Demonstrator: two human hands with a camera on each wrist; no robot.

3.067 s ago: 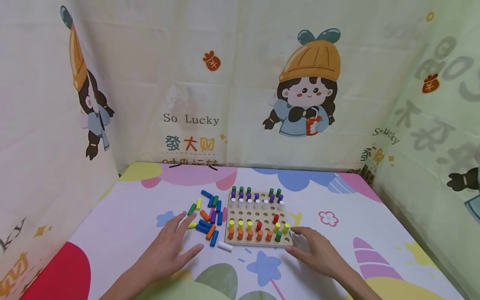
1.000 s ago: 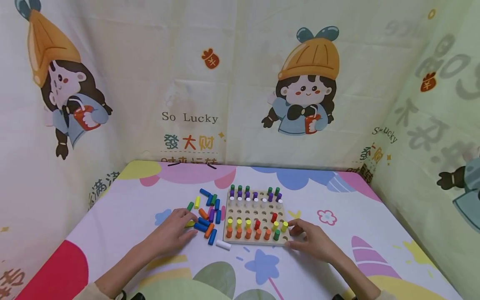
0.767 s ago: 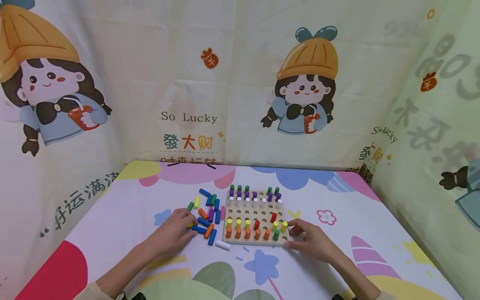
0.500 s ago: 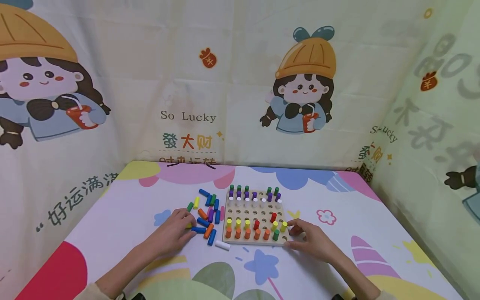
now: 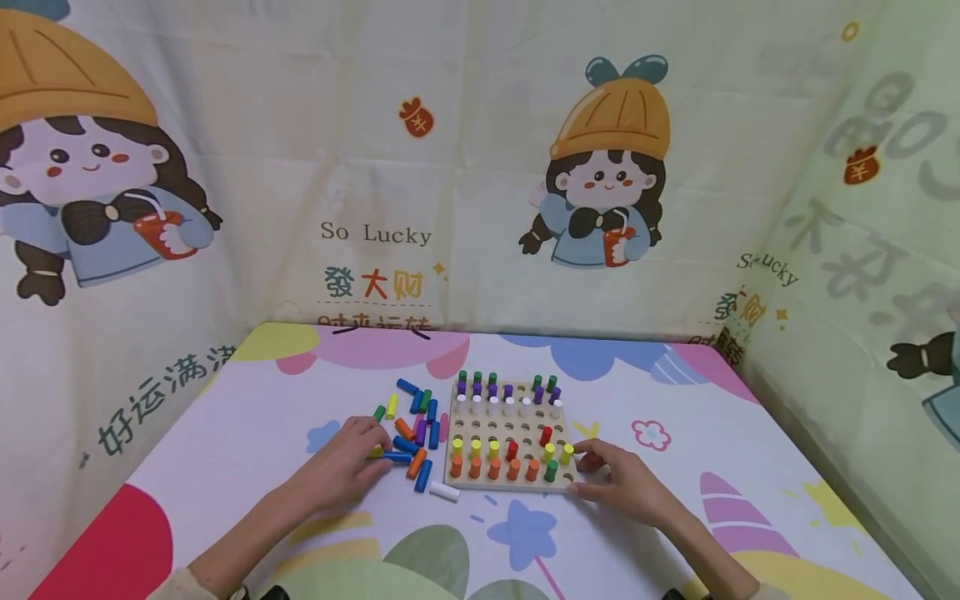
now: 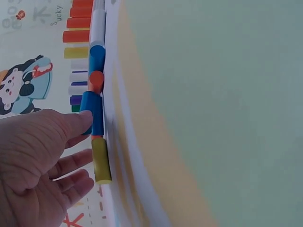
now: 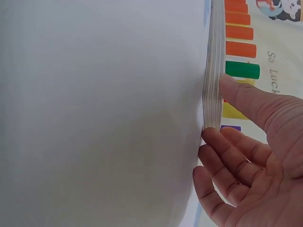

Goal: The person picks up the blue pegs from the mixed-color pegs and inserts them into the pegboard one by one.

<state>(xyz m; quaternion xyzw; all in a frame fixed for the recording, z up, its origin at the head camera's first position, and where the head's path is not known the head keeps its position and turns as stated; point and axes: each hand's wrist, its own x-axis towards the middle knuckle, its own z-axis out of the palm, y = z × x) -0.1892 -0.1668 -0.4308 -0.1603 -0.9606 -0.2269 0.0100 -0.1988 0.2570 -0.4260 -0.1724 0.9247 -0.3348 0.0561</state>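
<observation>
Thumb and fingers of my left hand [image 5: 342, 458] pinch a blue peg [image 6: 87, 105] among the loose pegs left of the pegboard. A yellow peg [image 6: 101, 161] lies close by the fingers, partly hidden by them in the head view. The wooden pegboard [image 5: 510, 483] bears rows of upright coloured pegs, with some holes bare. At its front right corner, my right hand [image 5: 618, 479] grips the board: the thumb [image 7: 228, 85] is on the front edge and a fingertip touches the side. A green peg [image 7: 242, 69] stands near that thumb.
Several blue, orange, green, yellow and purple pegs lie loose between the left hand and the board. A white peg [image 5: 445, 492] lies by the board's front left corner. Patterned cloth [image 5: 720, 433] covers the table, and printed curtains [image 5: 480, 167] surround it.
My left hand has come down from above the loose pegs and pinched a blue peg, which has turned slightly. My right fingers have curled in at the board's corner. The head view has shifted slightly.
</observation>
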